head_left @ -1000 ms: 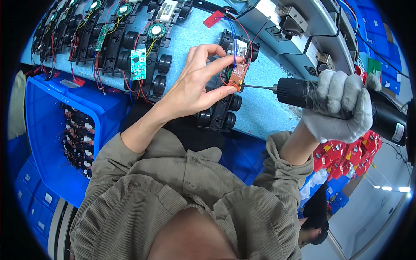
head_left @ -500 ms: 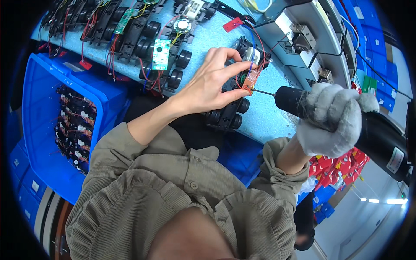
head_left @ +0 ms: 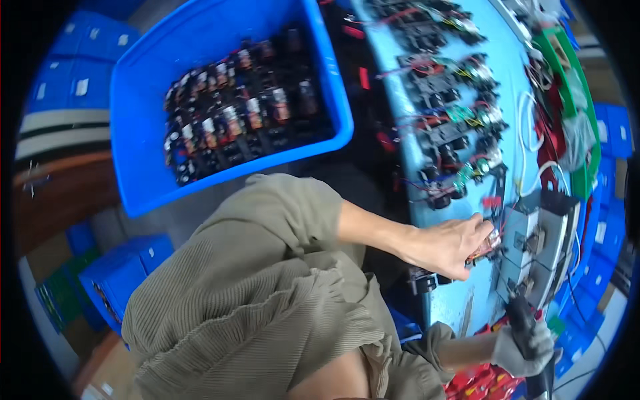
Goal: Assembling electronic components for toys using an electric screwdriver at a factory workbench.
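My bare left hand (head_left: 443, 250) is closed over a black wheeled toy car chassis (head_left: 424, 283) on the light blue bench. An orange-brown circuit board (head_left: 481, 248) shows by its fingertips; the hand covers much of the chassis. In a white work glove, my right hand (head_left: 523, 352) grips a black electric screwdriver (head_left: 521, 319) near the bench's right side. The tool is held apart from the chassis, and its bit is too blurred to make out.
More wheeled chassis (head_left: 447, 137) with boards and loose wires line the light blue bench (head_left: 467, 307). A large blue bin (head_left: 343, 123) at the left holds several chassis. Metal boxes (head_left: 533, 240) stand beyond my left hand. Red parts (head_left: 487, 383) lie below my right arm.
The view has swung left, bringing the blue bin into full sight. The screwdriver, whose bit was at the orange board, is now away from it. My left hand stays at the chassis.
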Action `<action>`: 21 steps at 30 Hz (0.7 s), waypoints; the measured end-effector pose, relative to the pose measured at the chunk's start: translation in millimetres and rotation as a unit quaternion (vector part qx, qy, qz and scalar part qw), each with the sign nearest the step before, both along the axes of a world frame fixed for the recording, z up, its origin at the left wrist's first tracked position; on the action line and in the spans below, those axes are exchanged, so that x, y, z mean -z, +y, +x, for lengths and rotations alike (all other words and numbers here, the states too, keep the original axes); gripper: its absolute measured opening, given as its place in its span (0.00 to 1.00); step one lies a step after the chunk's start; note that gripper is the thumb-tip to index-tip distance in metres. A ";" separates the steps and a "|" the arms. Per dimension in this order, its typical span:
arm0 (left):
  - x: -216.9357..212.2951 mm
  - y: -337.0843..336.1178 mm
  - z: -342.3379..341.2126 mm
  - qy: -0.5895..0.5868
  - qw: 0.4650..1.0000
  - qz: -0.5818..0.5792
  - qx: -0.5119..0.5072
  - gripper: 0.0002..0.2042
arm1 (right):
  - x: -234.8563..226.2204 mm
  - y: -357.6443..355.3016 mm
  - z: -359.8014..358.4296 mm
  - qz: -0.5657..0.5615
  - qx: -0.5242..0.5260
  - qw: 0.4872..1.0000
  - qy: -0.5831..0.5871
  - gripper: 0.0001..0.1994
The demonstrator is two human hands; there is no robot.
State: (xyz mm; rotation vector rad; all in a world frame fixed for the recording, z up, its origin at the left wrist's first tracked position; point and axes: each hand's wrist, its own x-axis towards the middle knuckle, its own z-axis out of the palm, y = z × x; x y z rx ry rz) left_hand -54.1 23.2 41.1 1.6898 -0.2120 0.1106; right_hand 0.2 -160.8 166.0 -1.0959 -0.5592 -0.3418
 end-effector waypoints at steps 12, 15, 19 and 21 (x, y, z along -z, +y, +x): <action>21.8 332.2 -185.8 0.267 0.926 -0.066 -0.258 0.30 | 71.1 -28.5 11.3 0.163 0.131 0.917 0.340 0.09; 120.6 404.7 -165.0 0.294 0.839 0.095 -0.449 0.29 | 82.4 -8.5 0.4 0.113 0.195 0.901 0.370 0.06; 244.3 451.4 -132.1 0.302 0.698 0.195 -0.619 0.29 | 90.8 13.9 -16.6 0.056 0.246 0.879 0.405 0.06; 287.4 457.5 -115.8 0.247 0.670 0.160 -0.681 0.29 | 94.2 23.1 -21.9 0.044 0.259 0.873 0.411 0.06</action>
